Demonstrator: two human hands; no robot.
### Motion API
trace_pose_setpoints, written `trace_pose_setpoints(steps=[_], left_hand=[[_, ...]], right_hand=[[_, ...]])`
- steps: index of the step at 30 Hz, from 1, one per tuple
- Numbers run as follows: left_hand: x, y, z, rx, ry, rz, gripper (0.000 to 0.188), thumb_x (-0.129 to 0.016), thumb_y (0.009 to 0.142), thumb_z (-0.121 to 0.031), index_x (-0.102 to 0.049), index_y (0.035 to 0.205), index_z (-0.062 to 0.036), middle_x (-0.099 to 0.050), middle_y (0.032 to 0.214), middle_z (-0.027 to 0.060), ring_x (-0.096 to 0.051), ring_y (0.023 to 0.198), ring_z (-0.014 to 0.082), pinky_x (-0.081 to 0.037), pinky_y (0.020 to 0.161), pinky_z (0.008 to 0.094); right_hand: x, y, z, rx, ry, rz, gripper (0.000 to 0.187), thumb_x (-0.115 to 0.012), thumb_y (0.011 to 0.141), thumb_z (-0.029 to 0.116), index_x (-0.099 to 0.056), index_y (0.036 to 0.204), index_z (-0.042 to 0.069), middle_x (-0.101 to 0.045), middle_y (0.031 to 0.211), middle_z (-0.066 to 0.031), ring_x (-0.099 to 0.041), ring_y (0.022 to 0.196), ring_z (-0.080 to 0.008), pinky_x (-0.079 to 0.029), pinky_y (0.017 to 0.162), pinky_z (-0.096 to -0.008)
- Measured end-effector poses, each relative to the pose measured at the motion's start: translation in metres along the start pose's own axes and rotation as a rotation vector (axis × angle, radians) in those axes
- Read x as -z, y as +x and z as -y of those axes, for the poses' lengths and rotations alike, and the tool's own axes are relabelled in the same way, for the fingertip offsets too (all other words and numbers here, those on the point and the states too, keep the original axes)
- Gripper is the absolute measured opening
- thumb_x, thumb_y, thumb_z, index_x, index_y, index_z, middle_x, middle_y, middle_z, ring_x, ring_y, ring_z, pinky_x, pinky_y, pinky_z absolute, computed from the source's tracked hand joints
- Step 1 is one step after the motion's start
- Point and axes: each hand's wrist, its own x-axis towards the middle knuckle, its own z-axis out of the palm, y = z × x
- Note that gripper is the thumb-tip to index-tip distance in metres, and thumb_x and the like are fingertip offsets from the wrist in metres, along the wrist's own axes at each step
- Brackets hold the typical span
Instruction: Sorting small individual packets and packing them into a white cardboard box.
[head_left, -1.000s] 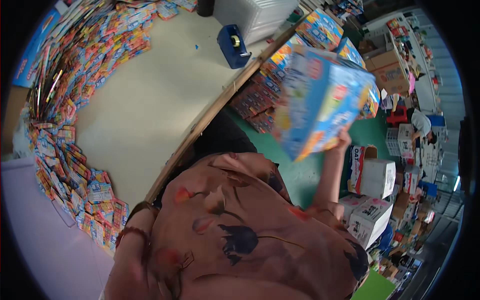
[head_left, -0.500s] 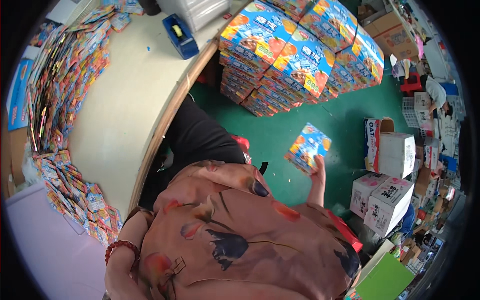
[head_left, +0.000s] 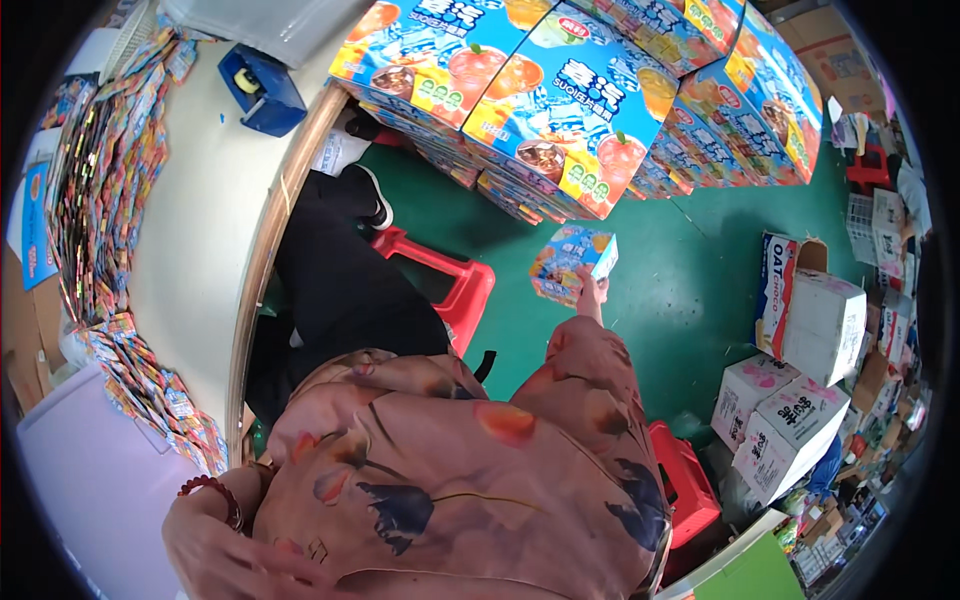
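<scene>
My right hand (head_left: 592, 292) grips a small blue cardboard box (head_left: 562, 262) with fruit pictures by its near side. It holds the box over the green floor, just short of a tall stack of matching larger boxes (head_left: 570, 110); there is a gap between them. A pale side of the small box faces right. My left hand (head_left: 225, 560), below a red bead bracelet (head_left: 212, 488), lies low against my floral shirt. Its blurred fingers look stretched out, with nothing visible in them.
On the table (head_left: 190, 250) at left lie heaps of colourful sachets (head_left: 105, 190) and a blue tape dispenser (head_left: 262, 92). A red stool (head_left: 450, 290) stands by my leg, another red stool (head_left: 682, 490) behind me. Cartons (head_left: 795, 420) sit at right.
My right hand has brought the small box closer to the stack and turned it, showing a side. The stack looks nearer as the view shifted. My left hand has come into view.
</scene>
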Motion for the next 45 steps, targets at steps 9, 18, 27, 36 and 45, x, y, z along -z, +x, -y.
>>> trace_pose_setpoints(steps=[9,18,27,36,45], left_hand=[[0.018,0.029,0.021,-0.025,-0.122,0.155,0.035,-0.080,0.074,-0.028,-0.068,0.105,-0.0196,-0.066,0.103,0.0003,-0.065,0.091,0.0208,-0.047,0.075,0.0299],[-0.004,-0.003,0.023,0.206,-0.108,-0.098,0.035,-0.079,0.072,-0.023,-0.069,0.101,-0.0062,-0.066,0.108,0.0136,-0.063,0.099,0.0305,-0.051,0.079,0.0364],[0.023,-0.039,-0.028,-0.411,-0.190,-0.088,0.021,-0.060,0.086,-0.014,-0.064,0.104,-0.0050,-0.060,0.113,0.0115,-0.063,0.099,0.0304,-0.050,0.078,0.0361],[0.054,-0.135,-0.052,-0.744,-0.148,-0.058,0.027,-0.041,0.094,-0.023,-0.057,0.115,-0.0178,-0.053,0.119,-0.0012,-0.053,0.114,0.0283,-0.041,0.092,0.0435],[0.098,-0.191,-0.025,-0.766,-0.181,-0.361,0.020,-0.064,0.082,-0.026,-0.062,0.084,-0.0066,-0.062,0.088,0.0100,-0.064,0.081,0.0231,-0.051,0.071,0.0340]], right_hand=[[0.024,0.164,-0.089,0.308,-0.896,-0.355,0.095,-0.077,0.070,0.025,-0.024,0.146,0.003,-0.059,0.116,-0.0143,-0.061,0.093,-0.0279,-0.051,0.075,-0.0455],[-0.057,0.056,-0.186,-0.063,-0.824,0.797,0.018,-0.062,0.080,0.021,-0.062,0.096,0.012,-0.060,0.079,-0.0052,-0.062,0.064,-0.0215,-0.046,0.050,-0.0347],[-0.099,-0.138,-0.081,0.397,-0.722,0.695,0.030,-0.050,0.082,0.013,-0.069,0.105,0.010,-0.071,0.082,-0.0113,-0.069,0.072,-0.0189,-0.054,0.066,-0.0312],[-0.162,-0.354,0.143,1.271,-0.475,1.020,0.017,-0.051,0.088,-0.002,-0.065,0.097,0.000,-0.066,0.088,-0.0127,-0.066,0.074,-0.0187,-0.052,0.063,-0.0290],[-0.330,-0.564,0.302,1.701,0.102,0.972,0.014,-0.055,0.088,0.000,-0.065,0.099,0.001,-0.067,0.090,-0.0101,-0.064,0.082,-0.0170,-0.049,0.072,-0.0264]])
